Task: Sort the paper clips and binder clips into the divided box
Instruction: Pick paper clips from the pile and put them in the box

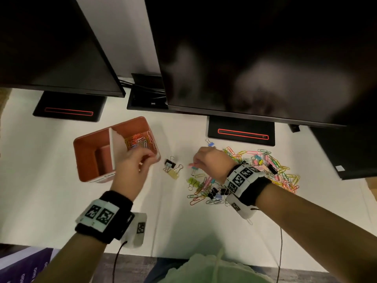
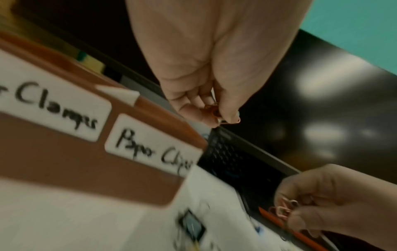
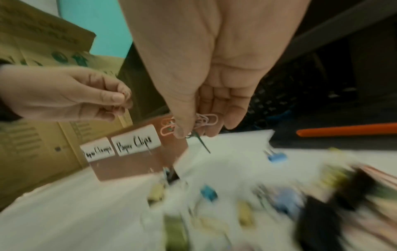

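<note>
Paper clips and binder clips lie heaped on the white tabletop as the right hand pinches several pink clips; the left hand pinches an orange clip over the divided box, beneath two dark monitors.

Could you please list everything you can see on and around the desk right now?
Divided box: one, brown, desk left; paper clips in its right compartment.
Loose pile: many mixed-colour paper and binder clips, desk right.
Binder clips: small cluster, black and yellow, between box and pile.
Monitors: two, black, behind.
Desk: one, white.
Left hand: pinches a paper clip by the box.
Right hand: grip holds pink paper clips.
</note>
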A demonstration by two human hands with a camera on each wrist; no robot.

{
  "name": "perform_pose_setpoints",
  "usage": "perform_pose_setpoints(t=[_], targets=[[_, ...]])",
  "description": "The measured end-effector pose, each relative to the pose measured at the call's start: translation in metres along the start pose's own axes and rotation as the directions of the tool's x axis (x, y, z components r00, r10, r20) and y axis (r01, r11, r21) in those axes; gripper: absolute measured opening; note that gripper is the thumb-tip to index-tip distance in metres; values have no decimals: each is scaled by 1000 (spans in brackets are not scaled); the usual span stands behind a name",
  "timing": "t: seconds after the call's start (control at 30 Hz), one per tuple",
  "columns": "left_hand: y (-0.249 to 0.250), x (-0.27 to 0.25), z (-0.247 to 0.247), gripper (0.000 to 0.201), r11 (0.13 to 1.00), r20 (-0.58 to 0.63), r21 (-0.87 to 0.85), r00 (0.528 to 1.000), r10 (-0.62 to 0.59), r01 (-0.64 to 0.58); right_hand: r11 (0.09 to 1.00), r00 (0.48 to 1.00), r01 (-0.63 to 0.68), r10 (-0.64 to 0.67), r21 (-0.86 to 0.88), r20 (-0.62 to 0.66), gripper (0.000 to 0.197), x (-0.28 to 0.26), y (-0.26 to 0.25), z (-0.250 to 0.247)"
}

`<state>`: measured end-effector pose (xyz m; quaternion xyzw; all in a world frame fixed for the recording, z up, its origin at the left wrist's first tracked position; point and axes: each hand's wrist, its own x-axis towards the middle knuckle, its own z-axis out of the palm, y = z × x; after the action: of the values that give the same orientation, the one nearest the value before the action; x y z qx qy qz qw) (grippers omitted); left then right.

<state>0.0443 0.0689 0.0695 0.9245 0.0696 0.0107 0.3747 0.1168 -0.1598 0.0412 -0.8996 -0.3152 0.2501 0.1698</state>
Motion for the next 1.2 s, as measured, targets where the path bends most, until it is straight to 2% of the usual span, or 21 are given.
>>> perform_pose_setpoints(t=[0.17,0.27,0.33,0.4,0.53,0.63,0.73,0.83,0.97,1.03,1.1,1.2], targets=[[-10,29,-43,3,988,-89,27,984,-152,155,993,985,98,-87,72,-147,19,49,-66,-35],[-15,41,-47,20,964,-42,51,965,-258,260,987,990,64,-44,148,-135,18,84,-100,-38],[-22,43,-46,32,949,14,108,954,-298,295,977,996,14,5,214,-89,31,99,-110,-34],[-26,39,-47,35,953,14,178,967,-253,247,971,995,9,15,238,-99,45,102,-109,-31],[-21,19,-39,29,994,0,51,995,-101,100,975,977,20,28,221,-211,39,76,-80,-28],[-15,1,-13,24,1000,171,-11,985,20,-18,967,970,-65,119,247,-211,29,45,-39,-16],[-7,-11,21,25,997,374,-38,924,78,-69,948,971,-191,220,254,-93,23,11,-6,0],[0,-17,56,33,996,504,12,861,67,-85,952,972,-234,229,196,52,21,-18,13,16],[7,-18,96,40,994,556,97,831,-7,-57,965,980,-169,143,198,140,18,-42,24,33],[8,-18,112,43,991,546,126,837,-31,-46,976,981,-149,126,160,148,26,-49,24,41],[6,-18,122,36,990,507,138,861,-41,-34,981,977,-168,152,97,152,32,-52,24,47],[2,-13,127,21,994,454,112,890,-41,-12,976,976,-197,185,98,117,25,-53,28,50]])
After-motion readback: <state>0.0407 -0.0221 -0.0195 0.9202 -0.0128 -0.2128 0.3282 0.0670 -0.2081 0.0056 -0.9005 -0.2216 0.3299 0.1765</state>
